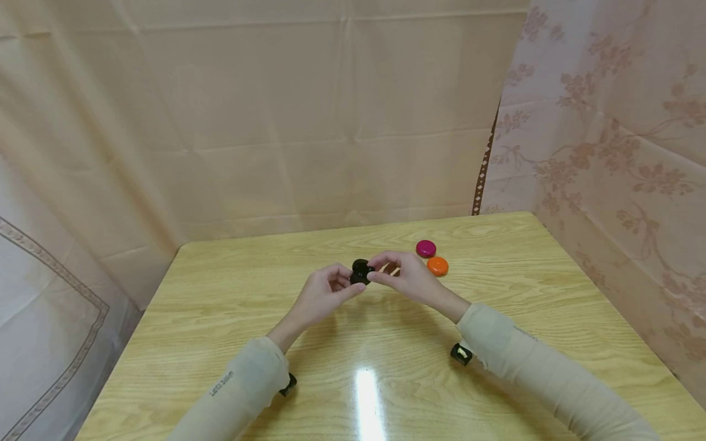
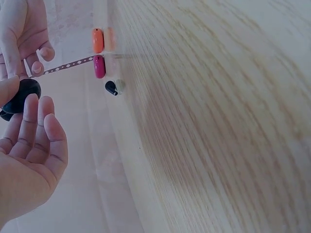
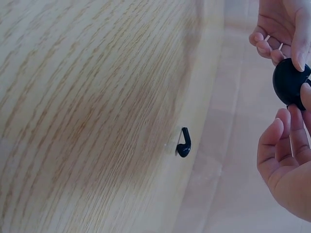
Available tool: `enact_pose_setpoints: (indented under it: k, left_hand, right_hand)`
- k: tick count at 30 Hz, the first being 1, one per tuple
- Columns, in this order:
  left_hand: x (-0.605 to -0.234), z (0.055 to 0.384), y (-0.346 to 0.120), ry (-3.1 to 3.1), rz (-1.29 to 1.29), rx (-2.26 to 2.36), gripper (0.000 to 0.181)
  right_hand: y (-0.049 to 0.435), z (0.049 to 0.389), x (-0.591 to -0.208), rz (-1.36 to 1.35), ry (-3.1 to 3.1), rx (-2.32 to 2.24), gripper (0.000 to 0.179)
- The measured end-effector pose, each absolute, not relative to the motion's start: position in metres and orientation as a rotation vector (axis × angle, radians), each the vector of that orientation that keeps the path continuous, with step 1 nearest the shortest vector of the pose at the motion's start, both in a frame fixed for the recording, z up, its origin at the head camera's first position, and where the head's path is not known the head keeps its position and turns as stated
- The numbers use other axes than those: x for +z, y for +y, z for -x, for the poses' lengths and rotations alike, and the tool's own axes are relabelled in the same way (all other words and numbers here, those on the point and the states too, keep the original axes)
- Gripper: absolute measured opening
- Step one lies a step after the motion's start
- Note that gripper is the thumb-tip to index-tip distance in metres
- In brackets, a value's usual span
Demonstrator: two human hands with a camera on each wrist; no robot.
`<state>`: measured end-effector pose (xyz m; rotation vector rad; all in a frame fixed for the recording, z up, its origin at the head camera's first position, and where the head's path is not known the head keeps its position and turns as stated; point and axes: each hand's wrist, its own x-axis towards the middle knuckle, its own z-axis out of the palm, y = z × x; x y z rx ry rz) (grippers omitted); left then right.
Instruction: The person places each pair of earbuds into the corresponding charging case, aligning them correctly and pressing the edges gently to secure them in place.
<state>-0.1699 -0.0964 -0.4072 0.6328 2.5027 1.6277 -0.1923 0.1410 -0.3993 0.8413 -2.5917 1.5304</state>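
A small round black earbud case [image 1: 360, 277] is held up above the table between both hands, its lid seemingly raised. My left hand [image 1: 324, 294] grips it from the left, thumb in front. From the right, the thumb and forefinger of my right hand [image 1: 412, 278] pinch at its right edge; whether an earbud sits between those fingertips I cannot tell. The case [image 2: 25, 95] shows its rounded shell in the left wrist view. A loose black earbud [image 3: 183, 143] lies on the table beyond the hands, hidden in the head view.
At the back right of the wooden table [image 1: 231, 294] lie a magenta round case [image 1: 426, 248] and an orange round case [image 1: 438, 266], side by side. Curtains [image 1: 309, 122] hang behind the table and along both sides.
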Motion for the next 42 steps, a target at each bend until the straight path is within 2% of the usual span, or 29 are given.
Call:
enact_pose_setpoints:
  k: [42]
  left_hand:
    - [-0.4054,0.1697,-0.0944,2.454,-0.626,1.664,0.023]
  right_hand:
    - [0.1452,0.1924,-0.3989,-0.849,-2.579,1.55,0.017]
